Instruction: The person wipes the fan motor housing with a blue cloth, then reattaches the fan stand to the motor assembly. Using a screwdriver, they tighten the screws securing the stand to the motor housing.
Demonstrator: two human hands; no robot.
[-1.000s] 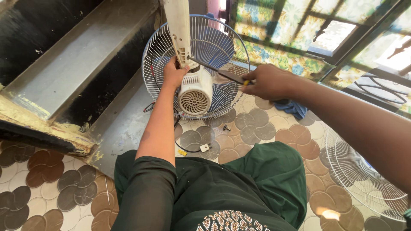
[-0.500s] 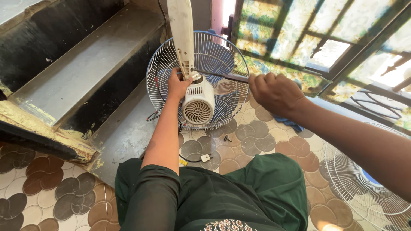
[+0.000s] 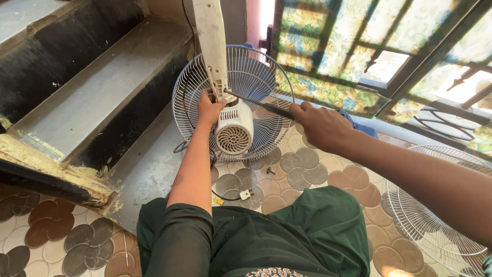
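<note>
front guard (image 3: 435,215) already off, left hand (image 3: 207,109) grips the fan motor (image 3: 234,128) while right hand (image 3: 320,125) clasps a screwdriver (image 3: 259,105) at its neck.

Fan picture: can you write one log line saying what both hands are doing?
left hand: grips white plastic fan motor housing | right hand: holds long dark screwdriver, tip at motor | round white wire fan guard: behind motor

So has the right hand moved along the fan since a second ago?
Cannot tell: the right hand keeps its long dark tool at the motor housing; the camera itself shifted.
</note>
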